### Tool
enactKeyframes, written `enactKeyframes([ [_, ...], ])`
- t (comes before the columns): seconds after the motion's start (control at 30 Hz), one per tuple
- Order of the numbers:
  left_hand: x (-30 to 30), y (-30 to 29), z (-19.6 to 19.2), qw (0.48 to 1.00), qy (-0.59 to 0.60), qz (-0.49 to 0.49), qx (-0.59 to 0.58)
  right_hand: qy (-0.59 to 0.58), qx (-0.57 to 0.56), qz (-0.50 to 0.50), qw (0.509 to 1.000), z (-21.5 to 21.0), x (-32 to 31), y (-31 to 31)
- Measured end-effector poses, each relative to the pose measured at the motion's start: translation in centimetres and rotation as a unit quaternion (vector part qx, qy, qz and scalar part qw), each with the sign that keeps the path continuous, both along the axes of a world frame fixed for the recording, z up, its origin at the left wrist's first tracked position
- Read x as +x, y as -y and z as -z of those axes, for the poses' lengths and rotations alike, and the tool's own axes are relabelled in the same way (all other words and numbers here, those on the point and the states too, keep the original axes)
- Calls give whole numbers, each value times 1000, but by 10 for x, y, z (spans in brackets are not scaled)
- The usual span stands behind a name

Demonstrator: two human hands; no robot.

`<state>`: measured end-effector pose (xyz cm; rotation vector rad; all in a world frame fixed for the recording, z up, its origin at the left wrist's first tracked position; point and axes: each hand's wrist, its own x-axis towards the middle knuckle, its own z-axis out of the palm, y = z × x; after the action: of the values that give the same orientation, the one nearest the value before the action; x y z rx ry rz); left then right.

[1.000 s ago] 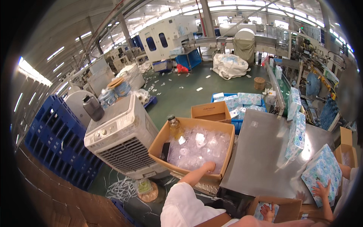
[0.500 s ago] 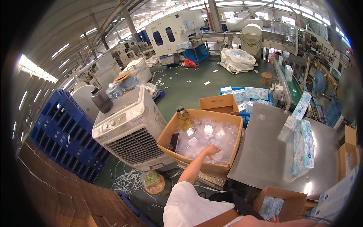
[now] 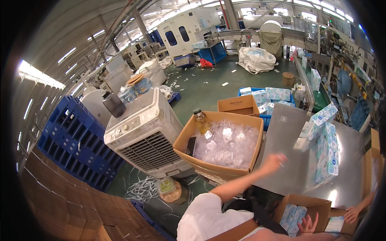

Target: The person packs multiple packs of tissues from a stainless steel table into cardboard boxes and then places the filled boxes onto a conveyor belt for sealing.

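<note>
Half a second before, the left hand [image 3: 274, 162] had been down among the clear plastic bags [image 3: 229, 144] in the big open carton [image 3: 183, 136]. Now it had swung out to the person's right, past the carton's far rim and above the near edge of the steel worktop [image 3: 289, 168]. It was smeared by motion, so I could not tell whether its fingers were spread, closed or pinching a bag. The bags themselves lay where they had been, heaped in the carton beside a bottle [image 3: 201, 120] propped in its back corner. The carton stood between the white air cooler [image 3: 140, 136] and the worktop. The view had also tipped downward, bringing in the right hand [image 3: 309, 224] at the lower edge. Its fingers were fanned wide and held nothing, just over the blue and white packs [image 3: 292, 217] standing in a small carton [image 3: 317, 203]. More such packs stood stacked [image 3: 327, 152] further back on the worktop. 1 more hand [image 3: 353, 213] showed at the far right, likely a co-worker's. By the look of it, the reach into the bags was over and the work had shifted to the worktop side
</note>
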<state>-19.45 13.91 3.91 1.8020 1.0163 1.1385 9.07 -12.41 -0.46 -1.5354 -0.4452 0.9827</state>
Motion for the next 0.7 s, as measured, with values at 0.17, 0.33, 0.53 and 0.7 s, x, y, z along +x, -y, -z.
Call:
enactKeyframes([
  [0.17, 113, 146, -38, 915, 109, 354, -159, 65, 152, -24, 986, -27, -58, -4],
  [0.33, 148, 149, -31, 866, -6, 488, -106, 0, 131, 72, 989, 45, 1, 82],
  [0.53, 135, 137, 19, 784, -208, 580, 79, 417, -335, -206, 820, -31, -36, 103],
  [0.7, 163, 45, -49, 813, -270, 515, 6, 408, -141, -98, 897, -119, 6, -23],
])
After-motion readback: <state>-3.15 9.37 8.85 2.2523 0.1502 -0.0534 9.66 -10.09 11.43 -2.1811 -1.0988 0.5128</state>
